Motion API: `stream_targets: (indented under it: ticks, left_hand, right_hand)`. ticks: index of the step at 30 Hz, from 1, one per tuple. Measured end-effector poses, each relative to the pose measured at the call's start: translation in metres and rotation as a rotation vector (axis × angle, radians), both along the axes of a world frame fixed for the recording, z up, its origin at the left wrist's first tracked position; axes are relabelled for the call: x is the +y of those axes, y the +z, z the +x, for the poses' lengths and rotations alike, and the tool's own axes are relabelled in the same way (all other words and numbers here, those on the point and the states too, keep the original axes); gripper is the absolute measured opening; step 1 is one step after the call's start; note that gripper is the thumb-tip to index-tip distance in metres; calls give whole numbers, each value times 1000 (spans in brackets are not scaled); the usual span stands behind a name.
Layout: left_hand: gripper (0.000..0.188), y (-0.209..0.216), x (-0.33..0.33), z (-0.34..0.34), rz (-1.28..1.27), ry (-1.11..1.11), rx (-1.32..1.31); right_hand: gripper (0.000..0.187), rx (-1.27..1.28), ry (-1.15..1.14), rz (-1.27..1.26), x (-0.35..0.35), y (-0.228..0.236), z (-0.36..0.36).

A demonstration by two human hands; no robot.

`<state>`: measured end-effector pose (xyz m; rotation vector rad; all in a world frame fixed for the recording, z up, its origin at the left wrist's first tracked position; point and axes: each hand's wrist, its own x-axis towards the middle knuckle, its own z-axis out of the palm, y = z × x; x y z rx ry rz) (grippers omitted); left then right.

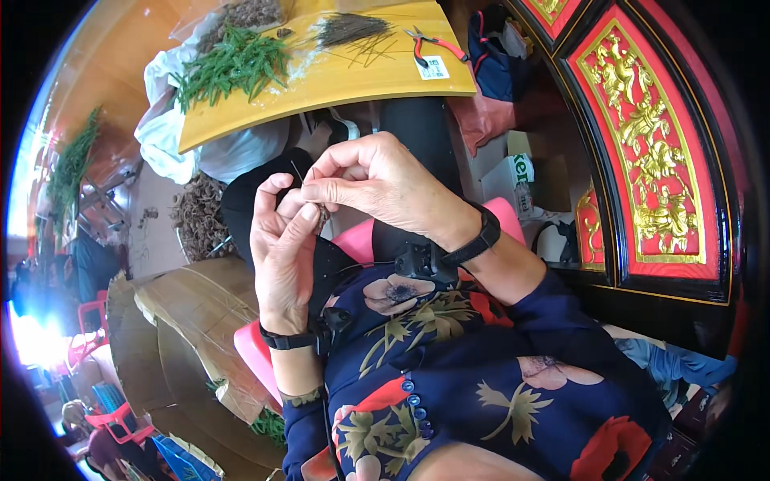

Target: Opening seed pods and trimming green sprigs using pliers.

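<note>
My left hand [282, 244] is closed, thumb against fingers, on a small brown pine cone [323, 218] that is mostly hidden behind the fingers. Just above it, my right hand [365, 178] pinches a thin dark wire [296, 170], whose end sticks up between the two hands. The hands meet at the fingertips over my lap. Beyond them, a yellow table [337, 96] carries a heap of green artificial sprigs [237, 68], a bundle of dark wires [351, 30] and red-handled pliers [437, 46] with their jaws apart.
Brown cones [202, 218] are heaped low at the left of my knees. Another brown heap [250, 14] lies at the table's far left. Torn cardboard [188, 321] spreads at my left. A red and gold carved panel [650, 152] stands at the right, past a box [521, 172].
</note>
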<state>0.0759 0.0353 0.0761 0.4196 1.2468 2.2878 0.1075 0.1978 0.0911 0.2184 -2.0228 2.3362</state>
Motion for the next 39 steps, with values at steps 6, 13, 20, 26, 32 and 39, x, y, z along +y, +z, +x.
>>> stream_targets:
  ticks: [6,13,20,26,32,39]
  left_hand:
    - [27,0,1,-1,25,8,23]
    - [11,-4,0,-5,18,-48,-1]
    - [12,-5,1,-3,-8,-73,21]
    - [11,-11,5,0,-197,7,65]
    - [10,-12,1,-7,-54,-4,74]
    - [8,-11,2,-7,13,-27,46]
  right_hand:
    - [15,55,-16,-84,4,-7,-5]
    - [14,56,-112,-52,3,-1,-3]
    - [13,45,-65,70,4,3,-1]
    - [14,598,-315,664,-1,-5,0]
    - [11,371,-387,544,4,5,2]
    - [12,0,3,40,11,-16,-11]
